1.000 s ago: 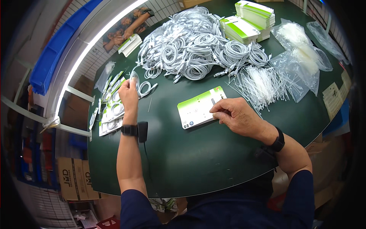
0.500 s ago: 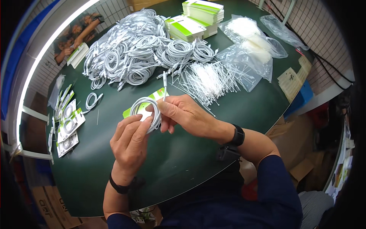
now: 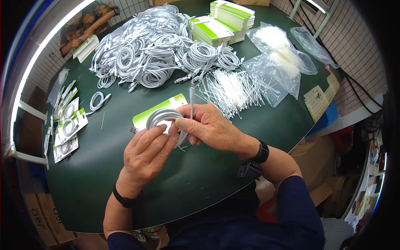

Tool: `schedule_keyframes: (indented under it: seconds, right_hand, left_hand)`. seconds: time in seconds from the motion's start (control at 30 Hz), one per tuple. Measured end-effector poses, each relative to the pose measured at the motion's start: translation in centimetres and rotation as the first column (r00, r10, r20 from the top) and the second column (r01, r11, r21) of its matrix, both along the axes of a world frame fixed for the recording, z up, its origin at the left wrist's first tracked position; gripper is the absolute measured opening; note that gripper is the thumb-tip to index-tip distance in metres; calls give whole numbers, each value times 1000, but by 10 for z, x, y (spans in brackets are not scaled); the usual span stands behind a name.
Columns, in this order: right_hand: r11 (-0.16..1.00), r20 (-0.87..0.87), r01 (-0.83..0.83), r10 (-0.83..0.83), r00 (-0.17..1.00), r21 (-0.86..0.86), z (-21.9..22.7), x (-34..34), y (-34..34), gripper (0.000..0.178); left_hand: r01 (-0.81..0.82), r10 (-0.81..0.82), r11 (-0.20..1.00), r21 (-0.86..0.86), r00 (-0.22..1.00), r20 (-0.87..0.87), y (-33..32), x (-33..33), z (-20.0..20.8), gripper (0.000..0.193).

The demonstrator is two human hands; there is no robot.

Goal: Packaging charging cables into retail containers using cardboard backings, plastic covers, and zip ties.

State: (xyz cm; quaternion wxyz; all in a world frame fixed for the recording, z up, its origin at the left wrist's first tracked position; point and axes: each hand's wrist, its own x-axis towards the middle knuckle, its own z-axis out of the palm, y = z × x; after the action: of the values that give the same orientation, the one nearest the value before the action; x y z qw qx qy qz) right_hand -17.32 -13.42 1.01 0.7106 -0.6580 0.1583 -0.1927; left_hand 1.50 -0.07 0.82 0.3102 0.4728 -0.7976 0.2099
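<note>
A coiled light-grey charging cable (image 3: 163,116) is between my two hands over the middle of the table. My left hand (image 3: 149,153) is closed on the coil's lower left side, its fingertips inside the loop. My right hand (image 3: 213,127) pinches the coil's right side between thumb and fingers, and one connector end (image 3: 192,95) stands straight up from it. By my left fingertips the metal plug (image 3: 133,130) at the other end sticks out. Behind the coil is a green-and-white card (image 3: 143,118). A thin white strand pokes out below the coil, its attachment hidden.
A big heap of coiled cables (image 3: 139,50) lies at the back, with stacked cards (image 3: 210,31) beside it. White cable ties (image 3: 235,91) and plastic bags (image 3: 279,54) are at the right. Carded cables (image 3: 68,125) and a loose coil (image 3: 97,101) lie left. Across the table, another person's hands (image 3: 81,39) hold cards.
My right hand and the upright connector have shifted right. The metal plug now shows left of the coil, and a thin strand below it. The whole view has swung slightly.
</note>
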Motion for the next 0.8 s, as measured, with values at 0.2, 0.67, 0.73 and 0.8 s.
schedule_keyframes:
  seconds: [0.2,0.67,0.73,0.8]
  right_hand:
    - [993,47,-93,90,995,77,6,-1,-10,29]
    - [963,170,-164,128,977,212,5,-4,-8,37]
    - [988,168,-136,123,978,69,15,-3,1,48]
    - [994,175,-109,108,979,-4,22,-6,8,55]
  left_hand:
    - [-5,8,1000,-23,989,146,3,3,10,28]
    - [-140,155,986,-86,966,205,1,-8,17,31]
    - [-137,145,986,96,985,-88,4,-21,16,40]
    - [-108,149,977,183,963,-225,4,-26,19,44]
